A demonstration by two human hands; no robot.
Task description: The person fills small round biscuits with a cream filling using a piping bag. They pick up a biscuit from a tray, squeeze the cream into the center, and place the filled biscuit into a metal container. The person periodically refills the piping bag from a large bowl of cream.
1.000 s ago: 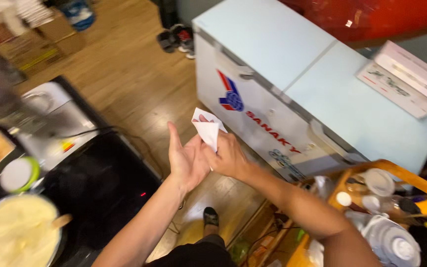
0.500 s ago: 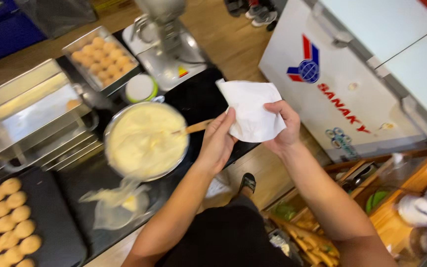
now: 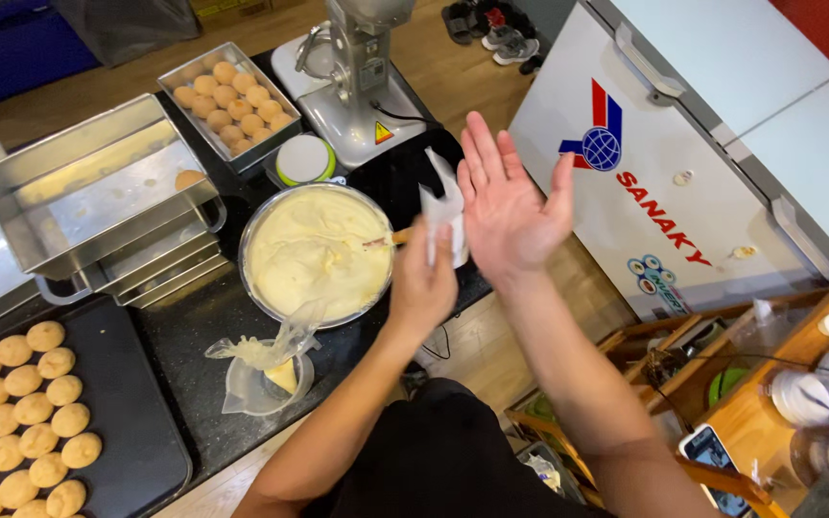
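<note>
Near the middle of the frame, the left hand is closed, its fingers pinching a folded white paper that stands upright just above the knuckles. The right hand is beside it, palm open and flat, fingers spread wide and holding nothing; the paper sits between the two hands, close to the right palm, though whether they touch cannot be told.

Just left of the hands, on the black counter, a round metal bowl is nearly full of pale yellow cream, with a wooden handle poking over its right rim. Below the bowl, a clear plastic cup holds a crumpled piping bag with a little yellow cream in its tip. Above the bowl lies a small round white lid with a green edge.

At upper centre, a rectangular metal pan is packed with golden round pastries, next to the base of a stand mixer. To the upper left, a larger metal tray holds a single pastry and rests on a stack of similar trays. At lower left, a dark baking sheet carries rows of the same round pastries. A white chest freezer fills the upper right.
</note>
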